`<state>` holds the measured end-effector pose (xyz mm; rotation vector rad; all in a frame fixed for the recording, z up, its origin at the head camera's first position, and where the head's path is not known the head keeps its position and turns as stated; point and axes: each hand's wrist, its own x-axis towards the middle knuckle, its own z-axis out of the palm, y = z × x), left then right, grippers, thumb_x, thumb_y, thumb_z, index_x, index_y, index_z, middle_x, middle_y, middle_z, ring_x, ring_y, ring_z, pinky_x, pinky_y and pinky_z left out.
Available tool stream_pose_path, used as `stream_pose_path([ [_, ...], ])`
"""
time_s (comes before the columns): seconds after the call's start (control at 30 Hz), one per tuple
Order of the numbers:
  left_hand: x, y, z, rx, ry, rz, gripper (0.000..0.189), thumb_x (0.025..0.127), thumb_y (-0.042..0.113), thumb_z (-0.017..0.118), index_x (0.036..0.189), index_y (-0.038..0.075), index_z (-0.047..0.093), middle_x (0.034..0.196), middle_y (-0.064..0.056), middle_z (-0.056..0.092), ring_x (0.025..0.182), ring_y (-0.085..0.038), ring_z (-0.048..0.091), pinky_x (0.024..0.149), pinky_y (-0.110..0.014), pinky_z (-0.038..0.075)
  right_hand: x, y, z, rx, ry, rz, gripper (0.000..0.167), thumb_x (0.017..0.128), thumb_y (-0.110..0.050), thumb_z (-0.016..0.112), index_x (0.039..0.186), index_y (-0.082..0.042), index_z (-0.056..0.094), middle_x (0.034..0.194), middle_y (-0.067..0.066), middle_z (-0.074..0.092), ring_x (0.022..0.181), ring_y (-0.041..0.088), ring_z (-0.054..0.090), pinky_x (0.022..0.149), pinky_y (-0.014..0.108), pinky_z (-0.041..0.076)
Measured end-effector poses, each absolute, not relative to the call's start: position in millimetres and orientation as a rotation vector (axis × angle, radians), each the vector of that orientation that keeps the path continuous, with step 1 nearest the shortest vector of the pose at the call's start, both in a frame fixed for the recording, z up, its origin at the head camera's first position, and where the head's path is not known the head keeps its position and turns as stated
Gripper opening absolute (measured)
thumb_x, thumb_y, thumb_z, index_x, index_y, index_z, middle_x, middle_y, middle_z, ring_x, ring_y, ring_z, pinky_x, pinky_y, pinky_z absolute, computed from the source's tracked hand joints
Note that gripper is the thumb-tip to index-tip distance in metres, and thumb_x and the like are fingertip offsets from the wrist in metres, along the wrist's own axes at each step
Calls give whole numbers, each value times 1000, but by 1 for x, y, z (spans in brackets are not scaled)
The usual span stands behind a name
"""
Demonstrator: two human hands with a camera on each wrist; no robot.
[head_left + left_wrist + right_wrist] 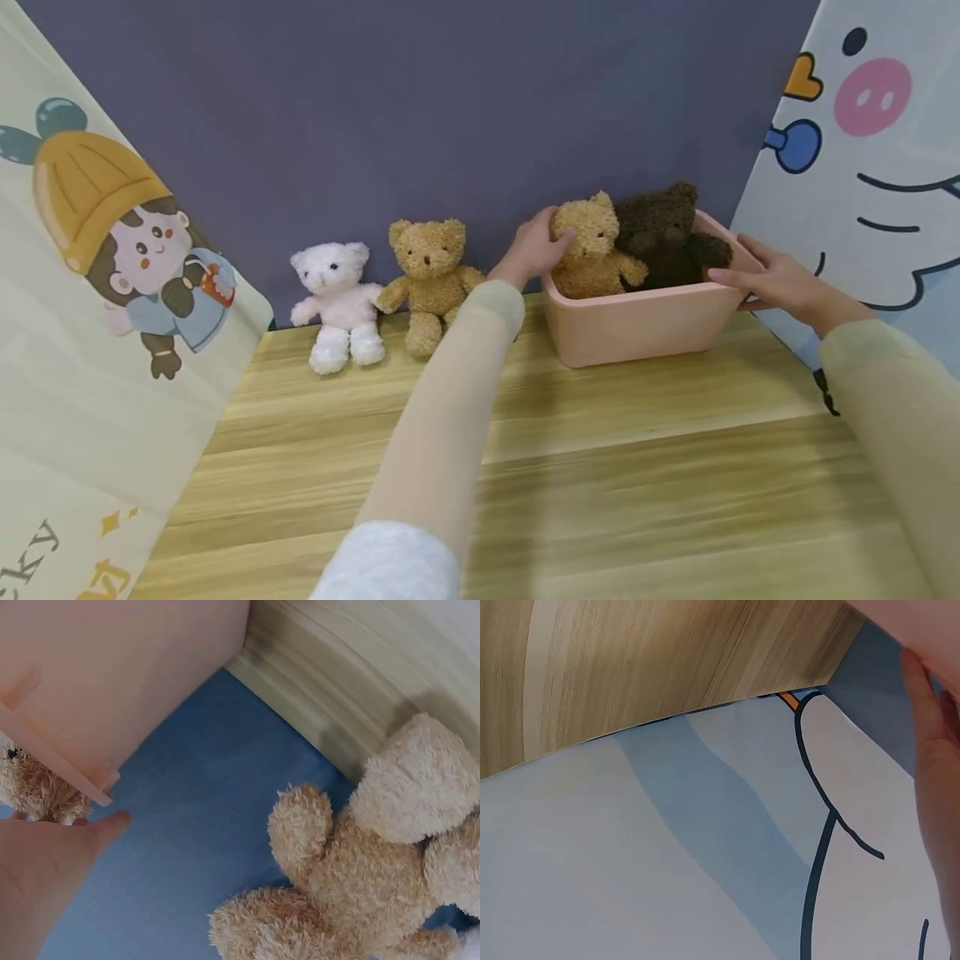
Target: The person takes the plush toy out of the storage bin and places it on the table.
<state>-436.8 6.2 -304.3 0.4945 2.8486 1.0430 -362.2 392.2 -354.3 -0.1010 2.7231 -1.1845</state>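
A light-brown teddy bear (588, 242) sits in the left end of a pink bin (637, 321), its head above the rim. My left hand (534, 246) holds that head from the left, thumb across its front; in the left wrist view the fingers are partly hidden behind the fur. Beside it in the bin leans a dark brown teddy bear (663, 229). At the bin's right end my right hand (787, 283) grips the rim, thumb at the front corner and fingers farther back. In the right wrist view only part of this hand shows against the pink wall.
Left of the bin, a white teddy bear (337, 300) and another tan teddy bear (426, 258) sit against the dark back panel (420, 108). Printed panels flank the wooden table (600, 492). A small black strap (825, 392) lies at the table's right edge.
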Motion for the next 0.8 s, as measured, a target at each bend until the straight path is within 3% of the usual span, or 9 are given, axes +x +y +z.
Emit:
stream_pose_path([
  [0.17, -436, 9, -303, 495, 2863, 1055, 75, 108, 58, 50, 171, 29, 22, 178, -1, 24, 164, -22, 26, 130, -45, 35, -364, 390, -353, -103, 2727, -1183, 110, 104, -59, 57, 165, -25, -28, 173, 34, -14, 151, 65, 26, 105, 66, 54],
  [0.37, -429, 16, -297, 512, 2882, 862, 95, 98, 76, 54, 172, 28, 19, 180, -6, 12, 168, -28, 9, 131, -50, 32, -366, 394, -356, -86, 2727, -1174, 109, 104, -59, 56, 164, -25, -28, 173, 36, -12, 151, 65, 26, 104, 65, 55],
  [0.57, -420, 25, -291, 624, 2938, 581, 105, 91, 83, 56, 170, 19, 28, 175, -4, 17, 159, -24, 22, 127, -42, 38, -366, 395, -358, -89, 2725, -1186, 109, 105, -59, 56, 164, -26, -29, 173, 35, -13, 151, 65, 26, 105, 67, 53],
  [0.7, -416, 28, -289, 604, 2892, 599, 109, 92, 80, 58, 172, 19, 17, 179, 0, 19, 164, -24, 25, 126, -39, 41, -364, 394, -357, -94, 2718, -1196, 108, 105, -59, 55, 164, -25, -28, 173, 35, -13, 151, 65, 26, 106, 67, 52],
  [0.77, -415, 29, -288, 591, 2855, 629, 111, 93, 78, 60, 173, 20, 9, 178, 1, 25, 162, -25, 31, 121, -38, 48, -363, 394, -356, -94, 2717, -1198, 108, 105, -60, 55, 165, -25, -28, 173, 35, -13, 151, 65, 26, 105, 65, 54],
  [0.8, -414, 29, -289, 591, 2837, 645, 112, 93, 76, 62, 174, 21, 6, 177, 1, 29, 157, -23, 40, 118, -37, 50, -362, 394, -356, -94, 2715, -1199, 108, 105, -60, 55, 165, -24, -28, 173, 36, -13, 151, 65, 26, 105, 65, 53],
])
